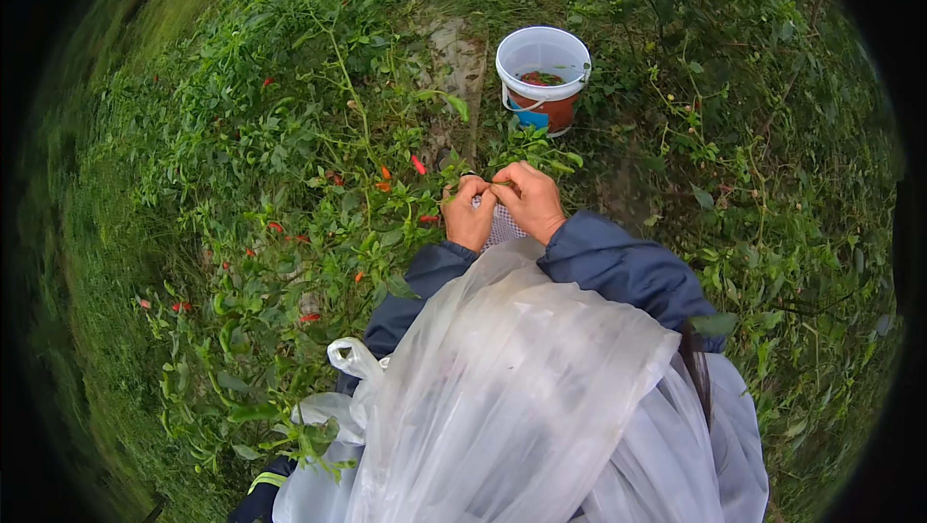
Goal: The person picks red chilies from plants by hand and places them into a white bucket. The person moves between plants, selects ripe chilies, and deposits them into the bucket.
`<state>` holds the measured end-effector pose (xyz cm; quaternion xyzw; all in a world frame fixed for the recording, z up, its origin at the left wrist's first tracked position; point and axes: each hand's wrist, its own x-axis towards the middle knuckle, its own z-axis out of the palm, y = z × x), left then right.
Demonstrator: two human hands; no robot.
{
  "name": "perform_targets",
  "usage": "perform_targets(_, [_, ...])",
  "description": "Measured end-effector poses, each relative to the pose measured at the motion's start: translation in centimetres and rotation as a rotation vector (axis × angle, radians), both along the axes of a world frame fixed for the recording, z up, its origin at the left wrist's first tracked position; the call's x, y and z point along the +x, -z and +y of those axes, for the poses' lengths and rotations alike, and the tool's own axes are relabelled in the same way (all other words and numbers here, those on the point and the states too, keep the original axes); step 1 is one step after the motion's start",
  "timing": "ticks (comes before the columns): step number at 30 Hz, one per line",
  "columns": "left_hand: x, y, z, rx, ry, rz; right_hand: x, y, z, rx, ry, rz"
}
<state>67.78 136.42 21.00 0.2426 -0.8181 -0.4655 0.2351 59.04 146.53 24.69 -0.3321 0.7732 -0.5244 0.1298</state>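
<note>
My left hand and my right hand meet in front of me, thumbs and fingertips pinched together. A thin green stem shows between the fingertips; whatever it joins is hidden by my fingers. Just left of my hands, a red chili pepper and an orange chili pepper hang on a leafy pepper plant. Green peppers grow right beyond my right hand. Farther out stands a white plastic bucket with red peppers and some green bits at its bottom.
Dense pepper plants with scattered red fruit spread to the left. More tangled plants grow on the right. A pale strip of ground runs left of the bucket. Translucent plastic sheeting covers my front, with a tied loop at its left.
</note>
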Motion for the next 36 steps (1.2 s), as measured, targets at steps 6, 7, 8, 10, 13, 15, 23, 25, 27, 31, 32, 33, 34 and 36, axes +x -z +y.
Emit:
perform_targets(6, [-0.6, -0.7, -0.4, 0.001, -0.048, -0.1, -0.7, -1.4, 0.9, -0.412, -0.145, -1.034])
perform_targets(7, [-0.7, -1.0, -0.4, -0.087, -0.011, -0.098, -1.3, -1.5, 1.3, -0.487, -0.158, -1.331])
perform_targets(8, [-0.8, -1.3, -0.3, -0.184, 0.015, -0.08, -1.7, -1.7, 1.8, -0.575, -0.198, -1.351])
perform_targets(10, [-0.9, -1.7, 0.3, -0.363, 0.048, -0.079, -2.6, -1.9, 2.5, -0.689, -0.209, -1.44])
perform_targets(13, [-0.7, -1.9, 0.7, -0.448, 0.092, -0.102, -3.5, -2.4, 3.4, -0.753, -0.139, -1.492])
perform_targets(15, [-0.6, -1.9, 0.8, -0.509, 0.121, -0.114, -4.1, -2.8, 4.0, -0.739, -0.11, -1.466])
perform_targets(23, [-1.2, -1.5, 0.9, -0.363, 0.064, -0.149, -3.6, -2.7, 5.0, -0.3, 0.072, -0.894])
perform_targets(25, [-1.3, -1.6, 1.0, -0.351, 0.075, -0.183, -3.3, -2.3, 4.9, -0.175, 0.095, -0.634])
perform_targets(27, [-1.3, -1.6, 0.9, -0.374, 0.111, -0.158, -2.8, -2.0, 4.9, 0.024, 0.091, -0.294])
perform_targets(31, [-1.8, -1.5, 0.6, -0.487, 0.222, -0.11, -2.1, -2.1, 5.7, 0.268, 0.046, 0.23])
perform_targets(32, [-2.1, -1.5, 0.6, -0.518, 0.245, -0.075, -2.0, -2.2, 5.8, 0.348, 0.03, 0.135])
perform_targets(33, [-2.2, -1.5, 0.6, -0.55, 0.263, -0.04, -2.0, -2.2, 5.9, 0.349, 0.012, 0.129])
perform_targets(34, [-2.4, -1.5, 0.7, -0.503, 0.288, -0.006, -1.9, -2.2, 5.9, 0.35, -0.007, 0.123])
perform_targets(36, [-2.5, -1.5, 1.0, -0.415, 0.332, 0.053, -1.9, -2.0, 5.9, 0.323, -0.019, 0.068])
